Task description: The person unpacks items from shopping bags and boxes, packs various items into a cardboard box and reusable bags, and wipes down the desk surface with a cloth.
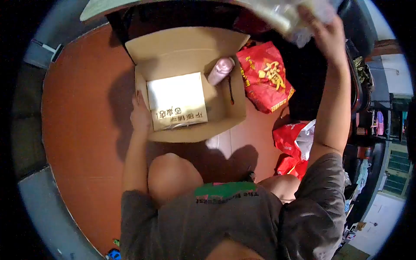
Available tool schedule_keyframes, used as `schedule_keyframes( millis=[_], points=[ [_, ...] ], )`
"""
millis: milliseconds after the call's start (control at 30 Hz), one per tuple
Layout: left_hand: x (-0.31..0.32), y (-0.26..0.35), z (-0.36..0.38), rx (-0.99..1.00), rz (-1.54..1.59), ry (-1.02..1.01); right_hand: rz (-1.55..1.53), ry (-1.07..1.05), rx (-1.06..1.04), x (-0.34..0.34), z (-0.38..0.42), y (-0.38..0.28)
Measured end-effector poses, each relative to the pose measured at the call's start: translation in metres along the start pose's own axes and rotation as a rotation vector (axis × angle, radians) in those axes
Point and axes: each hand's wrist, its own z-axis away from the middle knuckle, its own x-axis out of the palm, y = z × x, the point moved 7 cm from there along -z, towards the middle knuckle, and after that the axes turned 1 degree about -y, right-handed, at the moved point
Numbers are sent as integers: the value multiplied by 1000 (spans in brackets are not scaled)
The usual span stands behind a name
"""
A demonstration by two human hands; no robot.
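An open cardboard box stands on the floor in front of me. My left hand grips its left wall, fingers on the outer side and rim. Inside lie a pale flat package with dark printed characters and a pink bottle, tilted against the right side. My right hand is raised at the upper right, closed on a clear plastic bag with pale contents, which is blurred and partly cut off by the frame's edge.
A red bag with yellow characters leans beside the box's right wall. Another red bag lies nearer my right knee. A table edge overhangs the back of the box. A black chair stands at the right.
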Motion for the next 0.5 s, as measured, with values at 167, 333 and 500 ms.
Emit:
schedule_keyframes(
  millis=[167, 333, 500],
  points=[
    [2, 0, -2, -8, -2, -12, 210, -514, -20, 176, 87, 34],
    [5, -3, -5, -6, -45, 0, 77, -336, 739, 290, 205, 155],
    [3, 1, -4, -69, -34, -64, 112, -127, 1349, 322, 266, 181]
  ],
)
